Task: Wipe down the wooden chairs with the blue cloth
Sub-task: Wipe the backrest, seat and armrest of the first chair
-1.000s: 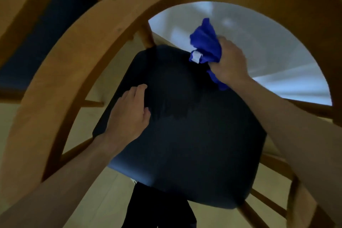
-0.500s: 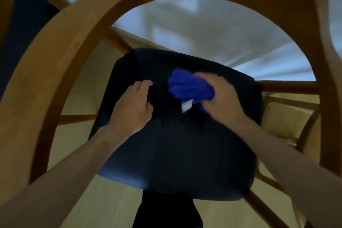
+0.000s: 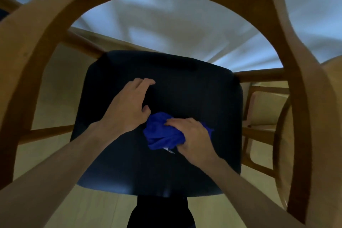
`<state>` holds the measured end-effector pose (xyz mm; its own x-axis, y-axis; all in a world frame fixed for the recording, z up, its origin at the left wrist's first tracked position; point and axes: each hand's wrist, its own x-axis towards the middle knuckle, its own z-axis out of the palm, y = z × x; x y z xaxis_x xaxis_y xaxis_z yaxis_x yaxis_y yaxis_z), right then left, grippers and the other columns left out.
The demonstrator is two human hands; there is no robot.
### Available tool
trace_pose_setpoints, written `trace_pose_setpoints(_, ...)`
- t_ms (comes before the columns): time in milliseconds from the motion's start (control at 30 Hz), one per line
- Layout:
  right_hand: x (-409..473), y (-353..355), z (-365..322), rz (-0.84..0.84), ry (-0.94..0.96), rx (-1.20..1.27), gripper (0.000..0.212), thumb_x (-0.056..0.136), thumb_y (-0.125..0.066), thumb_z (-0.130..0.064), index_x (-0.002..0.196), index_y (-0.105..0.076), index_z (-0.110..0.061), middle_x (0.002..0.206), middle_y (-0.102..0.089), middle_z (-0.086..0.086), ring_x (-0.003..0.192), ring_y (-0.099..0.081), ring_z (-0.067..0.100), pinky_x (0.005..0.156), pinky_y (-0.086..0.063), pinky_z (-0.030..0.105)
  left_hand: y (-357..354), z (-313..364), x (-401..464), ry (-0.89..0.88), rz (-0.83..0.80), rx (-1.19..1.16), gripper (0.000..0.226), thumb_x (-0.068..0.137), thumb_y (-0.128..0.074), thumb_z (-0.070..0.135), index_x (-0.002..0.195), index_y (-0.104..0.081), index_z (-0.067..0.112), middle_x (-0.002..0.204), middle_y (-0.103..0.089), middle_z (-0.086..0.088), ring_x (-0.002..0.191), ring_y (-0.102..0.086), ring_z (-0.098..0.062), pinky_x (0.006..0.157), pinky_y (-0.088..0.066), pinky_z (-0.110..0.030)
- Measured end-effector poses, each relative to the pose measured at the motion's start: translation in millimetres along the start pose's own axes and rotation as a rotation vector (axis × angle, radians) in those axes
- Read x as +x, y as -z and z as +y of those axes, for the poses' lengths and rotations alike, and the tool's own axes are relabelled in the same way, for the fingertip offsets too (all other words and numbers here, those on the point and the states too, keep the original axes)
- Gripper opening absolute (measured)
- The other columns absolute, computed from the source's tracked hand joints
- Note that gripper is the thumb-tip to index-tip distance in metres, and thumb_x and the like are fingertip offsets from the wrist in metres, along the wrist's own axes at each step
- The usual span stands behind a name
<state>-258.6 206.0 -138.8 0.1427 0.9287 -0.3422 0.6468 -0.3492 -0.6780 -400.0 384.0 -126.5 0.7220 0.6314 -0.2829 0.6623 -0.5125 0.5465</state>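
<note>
**Blue cloth on the dark seat, both hands down**

We look down through the curved wooden back rail [image 3: 55, 29] of a chair onto its dark padded seat [image 3: 194, 87]. Our right hand [image 3: 192, 140] has its fingers curled round a bunched blue cloth [image 3: 161, 135] and holds it against the seat, a little nearer than the seat's middle; a small white tag shows at the cloth's near edge. Our left hand [image 3: 127, 109] lies flat on the seat just beside the cloth, fingers straight and close together, thumb tip almost touching the blue fabric. To the right, past the rail, stands a second wooden chair [image 3: 262, 109] with a pale seat. Pale wooden floor [image 3: 55, 83] lies beneath, and white fabric [image 3: 166, 29] stretches beyond the seat's far edge.
</note>
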Motion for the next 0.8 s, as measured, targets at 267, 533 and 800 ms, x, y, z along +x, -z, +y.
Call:
trace_pose_setpoints(267,108.2,104.0,42.1,0.344,-0.117,-0.212,0.053,0.079,-0.066,-0.005,0.13,-0.056,-0.02,0.121,-0.064,0.004,0.111,-0.058,0.023,0.096,-0.04,0.031,6.8,-8.2,9.3,0.067,0.097,-0.01,0.061,0.083,-0.068,0.014,0.138,-0.042,0.017,0.13,-0.05,-0.003,0.12,-0.047,-0.018,0.094,-0.043,-0.031)
trace_pose_setpoints(533,42.0,59.2,44.5,0.204,-0.155,-0.109,0.043,0.077,-0.071,-0.006,0.117,-0.062,-0.02,0.11,-0.065,-0.005,0.102,-0.055,0.007,0.1,-0.041,0.029,-10.6,18.1,2.8,-0.048,0.038,-0.016,0.062,0.082,-0.069,0.014,0.138,-0.041,0.018,0.126,-0.051,-0.002,0.113,-0.049,-0.016,0.087,-0.044,-0.027)
trace_pose_setpoints(800,4.3,52.8,43.8,0.068,-0.175,-0.167,0.044,0.084,-0.066,-0.013,0.126,-0.056,-0.022,0.125,-0.06,-0.002,0.107,-0.049,0.006,0.099,-0.027,0.018,-21.7,44.1,13.7,-0.085,0.016,-0.02,0.059,0.085,-0.065,0.016,0.139,-0.04,0.019,0.127,-0.051,-0.001,0.113,-0.048,-0.013,0.088,-0.044,-0.027)
